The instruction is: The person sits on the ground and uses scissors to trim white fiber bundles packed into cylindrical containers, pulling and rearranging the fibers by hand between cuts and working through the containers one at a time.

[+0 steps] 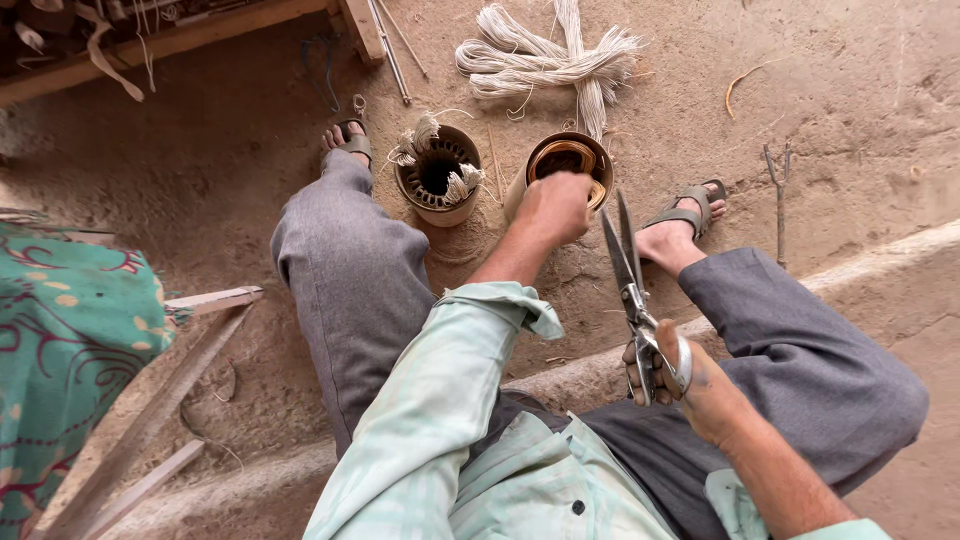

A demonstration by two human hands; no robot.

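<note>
My left hand [553, 207] reaches forward between my knees and closes on the near rim of a round brown container [570, 158] standing on the dirt floor. My right hand [680, 375] rests by my right knee and grips the handles of large metal scissors [627, 270], whose blades point away from me toward that container. Left of it stands a second, tan pot [438, 178] with tufts of pale fibre on its rim. A bundle of pale cord skeins [560, 58] lies on the ground beyond both pots.
I sit with grey-trousered legs apart and sandalled feet [345, 140] on bare earth. A wooden frame [180, 35] runs along the top left. A green patterned cloth [60, 340] and loose wooden slats [170, 400] lie at the left. A forked twig [780, 190] sticks up at right.
</note>
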